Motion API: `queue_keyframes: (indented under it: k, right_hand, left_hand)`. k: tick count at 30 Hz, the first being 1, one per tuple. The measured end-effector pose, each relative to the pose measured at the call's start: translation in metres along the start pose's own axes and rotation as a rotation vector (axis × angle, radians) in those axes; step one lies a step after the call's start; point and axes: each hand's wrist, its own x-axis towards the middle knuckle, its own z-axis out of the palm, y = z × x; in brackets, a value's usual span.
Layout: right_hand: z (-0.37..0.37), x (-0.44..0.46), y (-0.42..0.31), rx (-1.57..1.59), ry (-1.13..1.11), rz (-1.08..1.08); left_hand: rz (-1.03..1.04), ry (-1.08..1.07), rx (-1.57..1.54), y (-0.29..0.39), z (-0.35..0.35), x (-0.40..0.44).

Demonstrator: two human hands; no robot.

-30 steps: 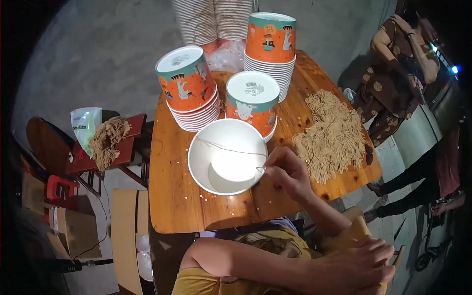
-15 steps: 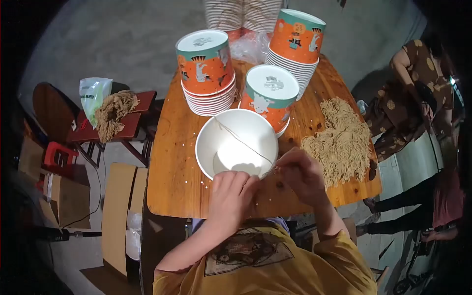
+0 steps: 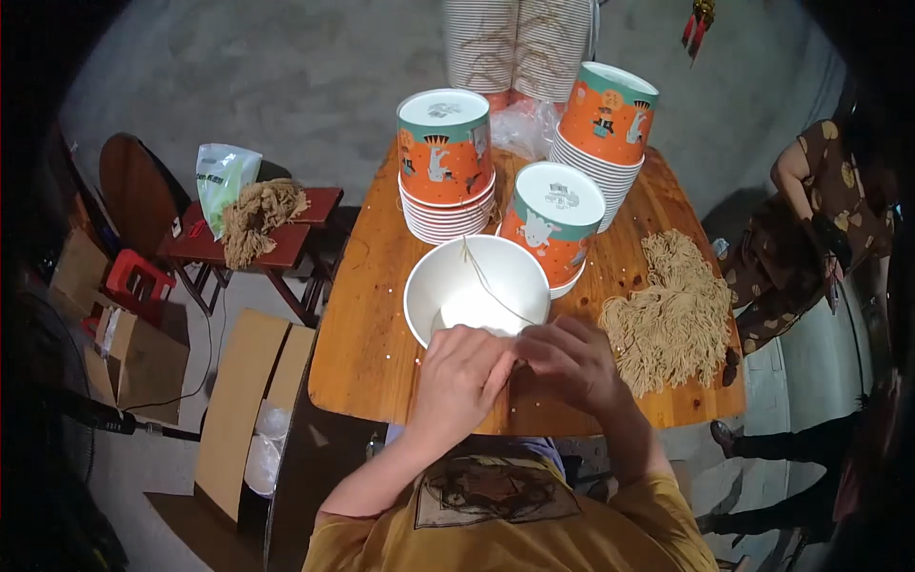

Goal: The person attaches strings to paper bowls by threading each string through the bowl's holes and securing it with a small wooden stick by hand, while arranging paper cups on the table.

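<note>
A white-lined paper bucket [image 3: 429, 286] lies tipped with its mouth toward me at the table's near side. A thin twine cord [image 3: 483, 277] loops from its far rim across the opening to the right rim by my fingers. My left hand [image 3: 462, 377] is closed over the near rim. My right hand [image 3: 575, 367] is closed beside it at the right rim, its fingertips pinched where the cord ends; the exact grip is hidden. Both hands' fingertips nearly meet. Right of them lies a heap of tan twine cords [image 3: 672, 315].
Upside-down orange-and-green bucket stacks stand behind: left [image 3: 444, 162], middle [image 3: 553, 224] and right [image 3: 605, 124]. Taller white stacks [image 3: 519, 43] rise at the back. More twine [image 3: 262, 219] lies on a red bench [image 3: 319, 205]. An open carton [image 3: 233, 410] is at left; people are at right.
My right hand has moved in toward my left hand at the near rim. The cord now hangs in a looser curve. The whole view has shifted, with the scene lower and further right.
</note>
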Motion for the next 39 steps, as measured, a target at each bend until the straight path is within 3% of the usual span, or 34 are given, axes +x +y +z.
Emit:
queue_keyframes:
  k: [4,10,12,14,15,18,20,21,26,27,28,30,31,32,33,35,37,39]
  right_hand:
    - [-0.004,0.001,0.005,-0.069,0.147,-0.107]
    - [0.004,0.003,0.015,0.048,0.22,0.17]
    - [-0.003,0.008,0.019,0.055,0.213,0.161]
    - [-0.025,0.02,0.016,0.206,-0.077,0.471]
    - [-0.026,0.012,0.031,0.281,-0.088,0.43]
    - [-0.041,0.038,0.036,0.49,-0.168,0.449]
    - [-0.037,0.055,0.053,0.709,-0.081,0.352]
    - [-0.035,0.065,0.069,0.799,-0.053,0.29]
    - [-0.018,0.135,0.117,1.116,0.043,0.322]
    - [-0.014,0.15,0.12,1.199,0.112,0.412]
    - [-0.009,0.16,0.139,1.297,0.176,0.364]
    - [-0.001,0.188,0.151,1.041,0.3,0.449]
    - [0.002,0.197,0.161,1.04,0.297,0.45]
    - [0.009,0.202,0.175,0.893,0.271,0.568]
    - [0.016,0.204,0.188,0.743,0.242,0.684]
    - [0.025,0.204,0.203,0.763,0.27,0.754]
    - [0.029,0.204,0.203,0.922,0.391,0.926]
    - [0.037,0.205,0.217,0.953,0.415,0.967]
  left_hand:
    - [0.029,-0.028,0.042,0.0,-0.002,-0.004]
    - [0.12,-0.127,0.084,-0.015,-0.014,-0.009]
    - [0.214,-0.167,0.059,-0.024,-0.023,-0.008]
    - [0.267,-0.23,0.087,-0.038,-0.043,-0.001]
    - [0.273,-0.246,0.103,-0.043,-0.056,0.008]
    - [0.117,-0.31,-0.038,-0.054,-0.092,0.042]
    - [-0.212,-0.192,-0.507,-0.066,-0.095,0.064]
    - [-0.207,-0.187,-0.505,-0.075,-0.097,0.082]
    - [-0.605,0.002,-1.016,-0.138,-0.101,0.197]
    - [-0.693,0.05,-1.075,-0.15,-0.098,0.221]
    - [-0.694,-0.085,-1.215,-0.165,-0.1,0.239]
    - [-0.732,0.041,-1.288,-0.187,-0.088,0.267]
    - [-0.692,0.109,-1.193,-0.189,-0.084,0.269]
    - [-0.617,-0.081,-1.097,-0.211,-0.082,0.274]
    - [-0.623,-0.08,-1.101,-0.232,-0.069,0.272]
    - [-0.341,0.137,-0.949,-0.221,-0.053,0.246]
    - [-0.272,-0.014,-0.911,-0.227,-0.042,0.225]
    - [-0.203,-0.076,-0.839,-0.244,-0.025,0.217]
